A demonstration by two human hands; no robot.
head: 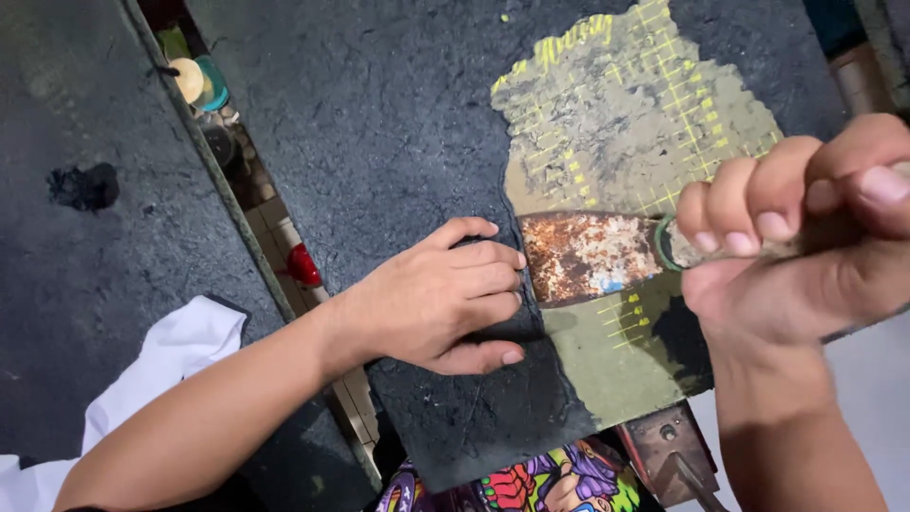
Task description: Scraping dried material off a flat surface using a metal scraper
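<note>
Left hand (pixel 445 294), fingers flat and together, presses one dark coating layer (pixel 379 123) on one green gridded cutting mat (pixel 607 360). Right hand (pixel 806 228) is fisted around the handle of one rusty scraper (pixel 588 256), its blade meeting the layer's edge just beside the left fingertips.

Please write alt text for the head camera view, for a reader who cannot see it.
The right hand pushes a rusty scraper under a dark coating on a green cutting mat, while the left hand presses flat on the coating's edge. A white cloth lies at lower left.
</note>
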